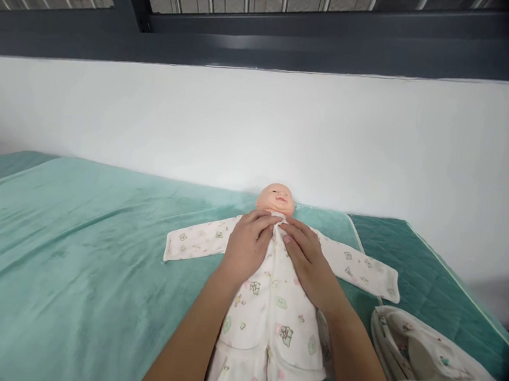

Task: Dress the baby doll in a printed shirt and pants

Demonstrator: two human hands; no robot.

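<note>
A baby doll (275,198) lies on its back, its bald head close to the wall. It wears a white printed baby top (267,309) with long sleeves spread out to both sides; printed trousers of the same pattern (240,377) show below its hem. At the collar, my left hand (250,243) has its fingers closed on the left front edge. My right hand (308,256) pinches the facing edge just below the doll's chin. The two edges meet between my fingertips, which partly hide the fastening there. The doll's own hands do not show at the cuffs.
A light green blanket (76,270) covers the bed, with a darker green quilted cover (412,256) at the right. Beside my right forearm lies a crumpled white printed cloth (435,363). Behind is a white wall (242,125) below a dark window frame (257,44) with metal bars.
</note>
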